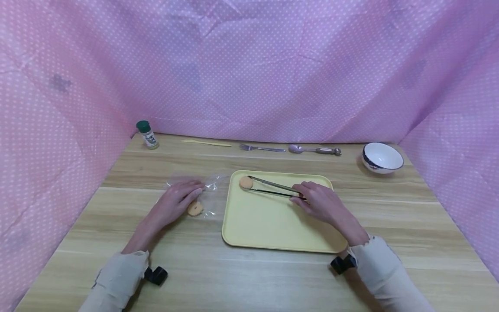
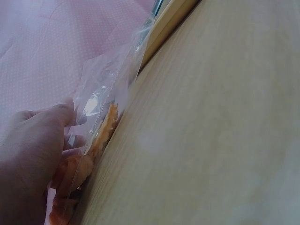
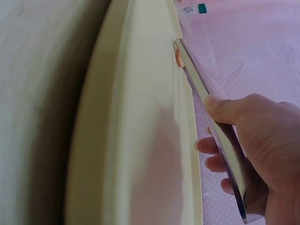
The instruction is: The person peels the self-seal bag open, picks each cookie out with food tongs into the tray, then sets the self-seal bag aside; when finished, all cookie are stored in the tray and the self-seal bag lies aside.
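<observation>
My right hand (image 1: 320, 202) grips a pair of metal tongs (image 1: 273, 183) above the yellow tray. Between the tong tips is a round cookie (image 1: 246, 182), at the tray's far left corner; whether it touches the tray I cannot tell. Left of the tray lies a clear plastic bag (image 1: 213, 195). My left hand (image 1: 176, 203) holds the bag, thumb on the near side and fingers partly seen through the plastic in the left wrist view. Another cookie (image 1: 195, 208) shows in the bag beside the thumb, and more cookies (image 2: 70, 173) lie under the hand there.
The yellow tray (image 1: 273, 234) lies mid-table. Behind it are a pale flat stick-like knife (image 1: 206, 142), a fork (image 1: 262, 148) and a spoon (image 1: 312, 150). A green-capped shaker (image 1: 147, 135) stands at far left, a white bowl (image 1: 383, 158) at far right. Pink dotted cloth (image 1: 249, 69) surrounds the table.
</observation>
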`<control>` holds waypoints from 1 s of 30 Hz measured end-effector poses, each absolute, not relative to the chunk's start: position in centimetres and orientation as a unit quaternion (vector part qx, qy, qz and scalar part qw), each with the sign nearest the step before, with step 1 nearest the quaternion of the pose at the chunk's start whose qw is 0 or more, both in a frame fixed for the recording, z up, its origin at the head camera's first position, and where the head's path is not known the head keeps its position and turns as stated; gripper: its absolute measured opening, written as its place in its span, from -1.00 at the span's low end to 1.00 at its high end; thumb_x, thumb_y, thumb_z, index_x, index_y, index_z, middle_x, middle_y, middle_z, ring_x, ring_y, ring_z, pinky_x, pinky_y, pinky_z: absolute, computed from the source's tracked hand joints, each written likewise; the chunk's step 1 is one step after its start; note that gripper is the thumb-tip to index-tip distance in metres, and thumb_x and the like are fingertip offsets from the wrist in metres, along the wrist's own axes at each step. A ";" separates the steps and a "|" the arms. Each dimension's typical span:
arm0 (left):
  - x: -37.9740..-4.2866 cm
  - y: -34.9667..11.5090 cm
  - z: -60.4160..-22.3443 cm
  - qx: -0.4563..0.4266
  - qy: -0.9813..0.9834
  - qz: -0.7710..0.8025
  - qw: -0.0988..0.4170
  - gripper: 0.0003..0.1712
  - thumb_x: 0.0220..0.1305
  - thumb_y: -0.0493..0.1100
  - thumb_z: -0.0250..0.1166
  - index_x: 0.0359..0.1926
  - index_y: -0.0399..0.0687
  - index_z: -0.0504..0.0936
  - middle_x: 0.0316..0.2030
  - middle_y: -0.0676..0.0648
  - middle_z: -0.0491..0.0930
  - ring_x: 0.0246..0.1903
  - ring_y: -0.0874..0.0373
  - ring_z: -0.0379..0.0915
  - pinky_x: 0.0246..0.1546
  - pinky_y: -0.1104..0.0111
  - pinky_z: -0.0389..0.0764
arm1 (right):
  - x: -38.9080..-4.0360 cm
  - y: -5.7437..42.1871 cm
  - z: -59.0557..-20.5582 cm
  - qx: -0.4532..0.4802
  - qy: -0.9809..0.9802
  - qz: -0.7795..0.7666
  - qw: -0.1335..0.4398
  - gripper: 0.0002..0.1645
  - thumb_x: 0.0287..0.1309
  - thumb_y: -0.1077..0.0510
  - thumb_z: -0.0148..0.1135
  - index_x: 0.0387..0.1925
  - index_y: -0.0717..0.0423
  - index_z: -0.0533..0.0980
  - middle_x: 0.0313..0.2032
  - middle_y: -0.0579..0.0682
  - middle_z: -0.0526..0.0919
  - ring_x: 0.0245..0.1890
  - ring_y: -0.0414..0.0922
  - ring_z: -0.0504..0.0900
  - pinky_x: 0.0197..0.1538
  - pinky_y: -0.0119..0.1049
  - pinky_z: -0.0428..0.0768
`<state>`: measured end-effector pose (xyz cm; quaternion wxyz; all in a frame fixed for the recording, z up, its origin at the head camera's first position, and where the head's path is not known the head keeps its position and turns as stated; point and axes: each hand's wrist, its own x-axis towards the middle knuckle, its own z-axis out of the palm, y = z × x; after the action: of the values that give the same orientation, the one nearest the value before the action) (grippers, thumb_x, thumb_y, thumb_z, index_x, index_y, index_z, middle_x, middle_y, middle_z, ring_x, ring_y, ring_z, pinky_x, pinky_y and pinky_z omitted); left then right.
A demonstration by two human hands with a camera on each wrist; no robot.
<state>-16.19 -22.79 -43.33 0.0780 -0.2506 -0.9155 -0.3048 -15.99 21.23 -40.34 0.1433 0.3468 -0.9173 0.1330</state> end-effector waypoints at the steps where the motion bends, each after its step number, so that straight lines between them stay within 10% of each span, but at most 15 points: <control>1: -16.2 -22.8 -43.4 -0.251 -0.915 -0.306 0.078 -0.61 0.62 -0.09 0.13 0.23 -0.20 0.67 0.27 -0.24 0.57 0.33 -0.21 0.42 0.38 -0.15 0.34 | -16.0 21.2 -40.3 0.347 -0.917 0.132 0.144 -0.72 0.26 0.10 0.46 -0.13 0.21 0.64 -0.42 0.00 0.64 -0.47 -0.08 0.61 -0.48 -0.15 0.64; 30: -16.3 -22.9 -43.6 -0.249 -0.916 -0.304 0.079 -0.61 0.62 -0.08 0.13 0.24 -0.19 0.66 0.28 -0.23 0.56 0.32 -0.21 0.42 0.38 -0.14 0.35 | -15.8 21.2 -40.1 0.319 -0.927 0.175 0.091 -0.61 0.30 0.04 0.44 0.03 0.21 0.64 -0.27 0.02 0.71 -0.31 -0.08 0.68 -0.27 -0.10 0.72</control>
<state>-16.28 -22.90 -43.58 0.0791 -0.2491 -0.9163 -0.3036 -15.79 21.23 -40.08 0.0912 0.3189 -0.9269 0.1755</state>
